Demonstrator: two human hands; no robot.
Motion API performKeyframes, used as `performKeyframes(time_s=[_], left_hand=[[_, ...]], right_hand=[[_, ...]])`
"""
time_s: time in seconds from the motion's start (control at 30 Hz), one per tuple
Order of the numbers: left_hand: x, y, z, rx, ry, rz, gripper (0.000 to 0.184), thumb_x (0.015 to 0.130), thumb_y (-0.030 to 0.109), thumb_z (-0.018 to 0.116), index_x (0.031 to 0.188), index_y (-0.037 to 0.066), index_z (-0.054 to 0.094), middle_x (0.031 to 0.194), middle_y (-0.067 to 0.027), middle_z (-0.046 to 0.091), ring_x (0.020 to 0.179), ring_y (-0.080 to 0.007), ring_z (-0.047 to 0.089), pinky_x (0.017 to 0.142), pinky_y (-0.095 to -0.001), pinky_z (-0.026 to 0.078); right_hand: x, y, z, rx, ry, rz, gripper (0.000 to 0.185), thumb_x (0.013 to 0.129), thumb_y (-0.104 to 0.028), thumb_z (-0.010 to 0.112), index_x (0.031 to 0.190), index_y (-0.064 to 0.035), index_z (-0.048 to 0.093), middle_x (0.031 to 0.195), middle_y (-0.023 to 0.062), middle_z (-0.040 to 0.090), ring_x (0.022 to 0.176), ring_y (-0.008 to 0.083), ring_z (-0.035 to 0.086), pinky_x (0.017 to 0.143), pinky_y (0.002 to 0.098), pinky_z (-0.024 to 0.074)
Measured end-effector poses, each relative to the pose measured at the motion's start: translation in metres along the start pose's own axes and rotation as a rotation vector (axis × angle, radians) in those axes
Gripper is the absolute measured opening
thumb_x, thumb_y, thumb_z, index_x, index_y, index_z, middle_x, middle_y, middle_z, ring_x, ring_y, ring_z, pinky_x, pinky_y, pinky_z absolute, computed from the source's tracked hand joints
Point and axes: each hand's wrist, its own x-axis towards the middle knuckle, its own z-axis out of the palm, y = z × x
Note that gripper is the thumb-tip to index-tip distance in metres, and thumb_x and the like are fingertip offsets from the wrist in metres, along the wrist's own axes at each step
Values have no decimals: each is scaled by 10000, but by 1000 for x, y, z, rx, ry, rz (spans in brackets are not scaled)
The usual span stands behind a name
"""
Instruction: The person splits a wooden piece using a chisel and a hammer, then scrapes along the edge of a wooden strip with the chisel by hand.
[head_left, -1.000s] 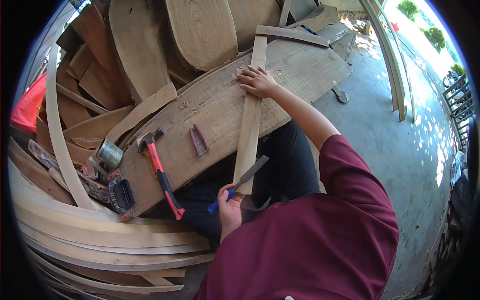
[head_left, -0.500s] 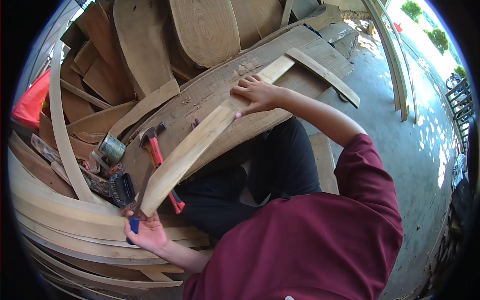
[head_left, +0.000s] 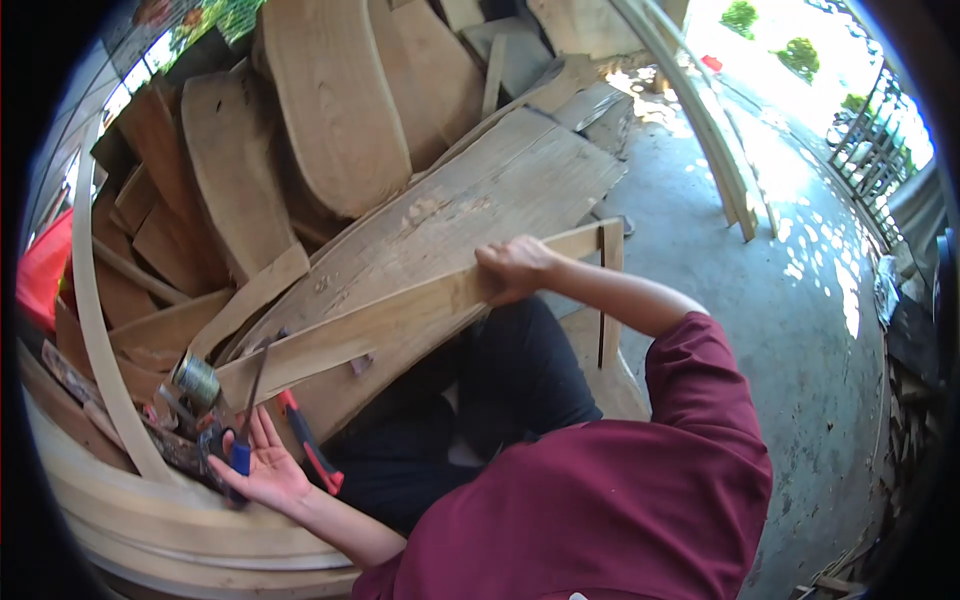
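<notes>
My right hand (head_left: 520, 268) is closed around the edge of a long pale wooden slat (head_left: 400, 305). At its far end the slat meets a short wooden crosspiece (head_left: 612, 300), making a T or L shape. My left hand (head_left: 268, 472) is palm up near the slat's other end, with a blue-handled tool (head_left: 240, 458) resting between thumb and palm. That tool has a long, thin dark blade pointing up past the slat; its exact kind I cannot make out. A hammer with a red and black handle (head_left: 308, 440) lies partly under the slat, its head hidden.
Beneath the slat lies a wide wooden plank (head_left: 450, 190). Large wood slabs (head_left: 335, 110) lean behind it. A tin can (head_left: 197, 378) stands at left, above stacked curved strips (head_left: 200, 540). Tall strips (head_left: 700, 130) stand at right on the concrete floor (head_left: 800, 400).
The slat has swung so its crosspiece end is lower and nearer my body, and my right hand now grips its edge. My left hand has opened more and moved down-left with the blue-handled tool.
</notes>
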Motion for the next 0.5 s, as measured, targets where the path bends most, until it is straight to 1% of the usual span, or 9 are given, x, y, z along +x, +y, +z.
performKeyframes(time_s=[0.07, 0.13, 0.17, 0.2, 0.23, 0.27, 0.3, 0.4, 0.5], left_hand=[[-9, -14, 22, 74, -28, -32, 488, 905, 519, 436, 937, 64, 612, 1124, -260, 581, 1093, -379, 548, 927, -429, 476], [-14, -25, 23, 253, 172, -40, 535, 891, 583, 398, 977, 92, 591, 1088, -225, 612, 1031, -339, 597, 806, -378, 540], [-17, -33, 23, 361, 154, -39, 550, 883, 613, 373, 969, 105, 566, 1040, -169, 640, 974, -300, 630, 724, -339, 561], [-20, -42, 21, 343, 126, -47, 550, 883, 613, 373, 969, 105, 566, 1040, -169, 640, 974, -300, 630, 724, -339, 561], [-22, -51, 19, 395, 165, -26, 549, 879, 622, 363, 942, 111, 553, 1004, -150, 648, 965, -292, 634, 707, -329, 564], [-24, -59, 17, 450, 208, -1, 550, 876, 632, 353, 914, 116, 540, 968, -131, 655, 957, -285, 638, 689, -319, 567], [-25, -59, 28, 472, 183, 1, 559, 867, 654, 330, 869, 127, 516, 906, -112, 653, 943, -266, 641, 679, -300, 569], [-34, -67, 31, 452, 174, -43, 579, 856, 672, 316, 880, 128, 514, 868, -108, 651, 904, -256, 651, 655, -311, 576], [-45, -69, 39, 398, 142, -65, 600, 845, 688, 309, 882, 125, 511, 829, -102, 647, 856, -250, 660, 613, -316, 582]], right_hand=[[-9, -7, -16, 44, 7, 98, 563, 598, -456, 733, 854, -38, 457, 665, 163, 594, 640, 379, 600, 558, 460, 481], [-11, -10, -40, 70, -16, 265, 573, 634, -500, 706, 848, -27, 464, 674, 177, 600, 644, 380, 602, 568, 456, 484], [-10, -7, -54, 45, 2, 287, 573, 634, -500, 706, 848, -27, 464, 674, 177, 600, 644, 380, 602, 568, 456, 484], [-9, -5, -66, 44, 40, 376, 584, 653, -529, 685, 848, -20, 475, 679, 181, 603, 654, 376, 608, 579, 453, 489], [-9, -4, -76, 45, 76, 460, 600, 672, -558, 664, 847, -13, 485, 685, 184, 606, 664, 373, 613, 591, 449, 493], [-10, -2, -86, 31, 90, 472, 600, 672, -558, 664, 847, -13, 485, 685, 184, 606, 664, 373, 613, 591, 449, 493], [-9, 1, -94, 4, 76, 491, 616, 681, -580, 649, 849, -8, 495, 693, 184, 611, 679, 366, 620, 601, 447, 498], [1, 19, -112, -86, 98, 533, 629, 684, -597, 640, 859, -4, 522, 734, 178, 630, 730, 347, 636, 635, 438, 509], [24, 61, -125, -146, 215, 598, 644, 668, -595, 653, 918, -9, 559, 841, 166, 646, 818, 326, 641, 692, 419, 518]])
